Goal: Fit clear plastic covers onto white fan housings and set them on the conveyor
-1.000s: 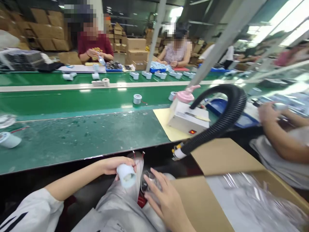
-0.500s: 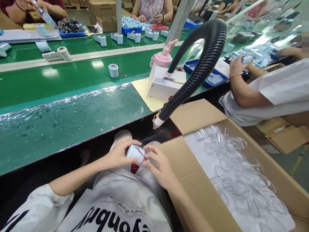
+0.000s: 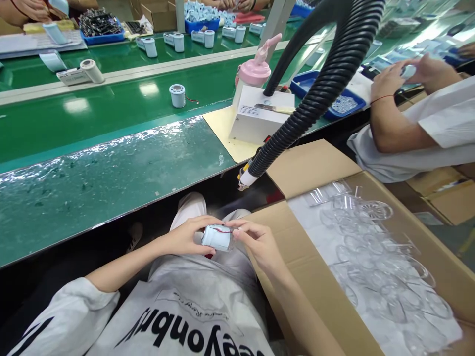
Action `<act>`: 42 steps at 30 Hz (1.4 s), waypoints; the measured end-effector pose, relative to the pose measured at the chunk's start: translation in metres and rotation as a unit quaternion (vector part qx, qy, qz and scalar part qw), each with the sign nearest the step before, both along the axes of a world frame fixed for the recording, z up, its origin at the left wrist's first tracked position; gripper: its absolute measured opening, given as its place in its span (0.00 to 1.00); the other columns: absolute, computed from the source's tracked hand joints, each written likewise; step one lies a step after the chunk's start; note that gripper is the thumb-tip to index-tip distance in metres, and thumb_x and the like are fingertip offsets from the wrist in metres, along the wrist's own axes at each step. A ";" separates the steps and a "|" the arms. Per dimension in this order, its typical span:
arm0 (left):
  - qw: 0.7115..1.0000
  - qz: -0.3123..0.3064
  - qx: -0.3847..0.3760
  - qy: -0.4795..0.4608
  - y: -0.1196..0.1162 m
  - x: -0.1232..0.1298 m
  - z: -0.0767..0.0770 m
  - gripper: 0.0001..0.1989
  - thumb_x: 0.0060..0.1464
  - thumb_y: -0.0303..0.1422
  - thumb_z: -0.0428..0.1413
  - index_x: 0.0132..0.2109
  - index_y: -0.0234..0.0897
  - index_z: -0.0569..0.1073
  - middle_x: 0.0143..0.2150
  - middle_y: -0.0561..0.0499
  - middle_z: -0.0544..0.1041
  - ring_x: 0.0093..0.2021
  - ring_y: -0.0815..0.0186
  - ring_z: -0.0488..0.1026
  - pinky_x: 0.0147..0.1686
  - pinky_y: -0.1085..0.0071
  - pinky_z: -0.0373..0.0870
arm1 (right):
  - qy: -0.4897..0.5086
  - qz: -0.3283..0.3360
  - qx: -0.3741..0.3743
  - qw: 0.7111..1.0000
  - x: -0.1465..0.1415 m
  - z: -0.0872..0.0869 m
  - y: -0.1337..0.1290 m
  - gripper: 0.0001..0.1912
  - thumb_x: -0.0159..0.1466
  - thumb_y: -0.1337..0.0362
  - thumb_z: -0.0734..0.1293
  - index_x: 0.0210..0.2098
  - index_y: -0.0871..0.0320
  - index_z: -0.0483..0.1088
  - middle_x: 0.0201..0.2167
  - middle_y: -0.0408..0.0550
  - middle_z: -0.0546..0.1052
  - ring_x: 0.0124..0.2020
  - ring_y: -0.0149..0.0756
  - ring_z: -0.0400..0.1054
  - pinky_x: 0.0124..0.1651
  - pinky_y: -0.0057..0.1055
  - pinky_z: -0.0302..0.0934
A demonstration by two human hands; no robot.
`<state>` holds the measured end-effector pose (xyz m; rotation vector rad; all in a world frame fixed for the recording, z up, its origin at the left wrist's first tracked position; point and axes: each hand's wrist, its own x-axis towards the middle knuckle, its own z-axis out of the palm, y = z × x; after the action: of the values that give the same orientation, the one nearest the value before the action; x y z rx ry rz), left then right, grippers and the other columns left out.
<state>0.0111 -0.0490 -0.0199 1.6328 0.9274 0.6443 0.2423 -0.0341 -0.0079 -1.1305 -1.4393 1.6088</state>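
Observation:
My left hand (image 3: 189, 239) is closed around a small light-blue cylinder (image 3: 217, 238), which lies on its side above my lap. A thin dark-red wire (image 3: 222, 231) runs along its upper side towards my right fingertips. My right hand (image 3: 256, 240) pinches at the cylinder's right end, where the wire meets the fingers; the exact grip is partly hidden. What looks like a clear plastic rim (image 3: 232, 243) shows at that same end. On the green belt, a similar light-blue cylinder (image 3: 177, 96) stands upright with a red wire trailing right.
At my right, an open cardboard box (image 3: 297, 262) holds many clear plastic parts (image 3: 382, 267). A black ribbed hose (image 3: 311, 111) arches from a white box-shaped device (image 3: 256, 118), beside a pink-lidded bottle (image 3: 256, 71). A co-worker's arm (image 3: 397, 123) is at the right.
The cylinder has turned more level and shifted slightly right. My right fingers have drawn together from a wider hold into a pinch at its end. The view has shifted a little.

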 end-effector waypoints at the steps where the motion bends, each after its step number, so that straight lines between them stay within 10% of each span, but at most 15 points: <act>1: 0.999 0.018 -0.029 -0.019 -0.001 0.001 0.000 0.31 0.50 0.38 0.67 0.61 0.39 0.71 0.58 0.40 0.75 0.57 0.52 0.73 0.59 0.56 0.69 | -0.008 0.020 0.024 0.999 0.002 0.001 -0.001 0.11 0.60 0.54 0.75 0.27 0.53 0.79 0.46 0.52 0.82 0.51 0.49 0.76 0.54 0.47 0.70; 5: 0.980 0.078 -0.149 -0.102 -0.007 0.002 -0.003 0.33 0.51 0.43 0.66 0.61 0.36 0.69 0.61 0.38 0.72 0.58 0.51 0.72 0.58 0.56 0.69 | -0.095 0.091 0.186 0.974 0.010 0.001 -0.008 0.16 0.61 0.60 0.76 0.49 0.50 0.79 0.61 0.53 0.74 0.62 0.51 0.69 0.63 0.50 0.64; 10: 0.981 0.054 -0.156 -0.098 -0.009 -0.001 0.008 0.37 0.49 0.47 0.67 0.62 0.37 0.69 0.63 0.39 0.71 0.62 0.48 0.68 0.60 0.56 0.68 | -0.111 0.105 0.244 0.958 0.015 0.001 -0.013 0.18 0.63 0.61 0.74 0.52 0.52 0.75 0.60 0.55 0.75 0.60 0.49 0.71 0.62 0.47 0.67; 16: 0.996 0.002 -0.070 -0.047 -0.010 -0.008 0.026 0.39 0.48 0.45 0.69 0.66 0.44 0.68 0.65 0.41 0.71 0.64 0.48 0.68 0.61 0.56 0.69 | -0.084 0.085 0.182 0.976 0.015 0.005 -0.016 0.22 0.59 0.55 0.77 0.50 0.53 0.75 0.54 0.55 0.79 0.54 0.51 0.75 0.56 0.46 0.72; 42: 0.994 -0.036 0.088 -0.054 -0.016 -0.015 0.019 0.39 0.53 0.37 0.68 0.69 0.51 0.63 0.69 0.43 0.67 0.67 0.49 0.65 0.67 0.52 0.62 | 0.081 0.077 -0.168 0.979 -0.004 0.003 -0.018 0.30 0.54 0.38 0.74 0.41 0.54 0.67 0.30 0.42 0.73 0.29 0.35 0.72 0.29 0.30 0.71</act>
<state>-0.0043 -0.0655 -0.0007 1.7595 0.7474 0.7754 0.2382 -0.0516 -0.0051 -1.0597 -1.2030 2.0615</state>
